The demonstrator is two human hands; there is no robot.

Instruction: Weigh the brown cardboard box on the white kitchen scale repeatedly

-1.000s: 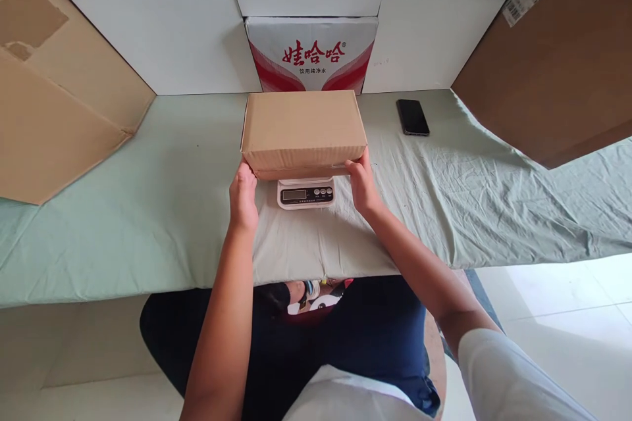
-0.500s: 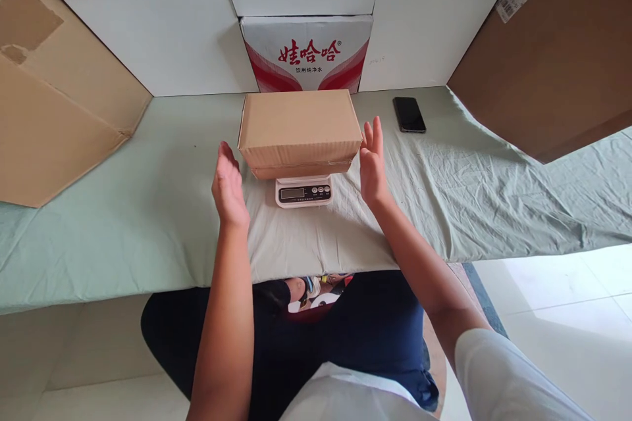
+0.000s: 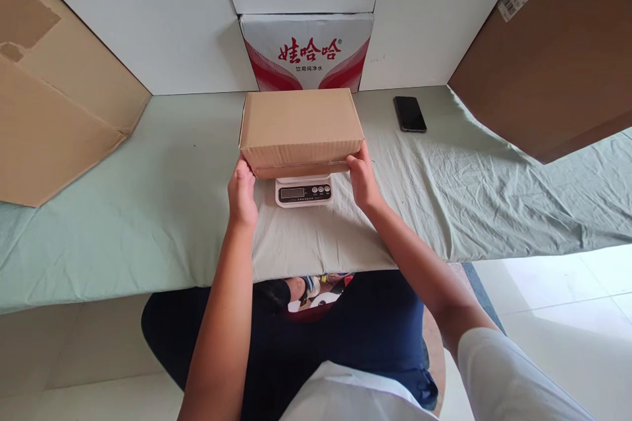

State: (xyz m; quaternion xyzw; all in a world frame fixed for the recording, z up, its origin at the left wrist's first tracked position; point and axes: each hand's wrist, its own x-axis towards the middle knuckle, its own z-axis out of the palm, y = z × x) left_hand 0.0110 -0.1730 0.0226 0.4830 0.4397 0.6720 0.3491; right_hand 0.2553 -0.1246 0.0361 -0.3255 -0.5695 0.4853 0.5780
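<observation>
- From where I stand, the plain brown rectangular cardboard box is over the small white plastic digital scale, hiding all but its front end; it looks rested there, though the contact is out of my sight.
- The bare left hand is half curled about the box's near corner, left of the scale, its fingers mostly hidden.
- The bare right hand mirrors it right of the scale, partly closed on the other near corner, thumb against the front face.
- I'd judge the step in hand as gripping or steadying the box above the scale; the next move calls for even pressure from both hands, keeping it level.
- Under the scale spreads a wrinkled pale-green cloth; a black rectangular smartphone lies beyond the scale, to the right.
- Behind the scale stand a white-and-red printed carton and smooth white panels; large brown cardboard pieces flank it, well apart.
</observation>
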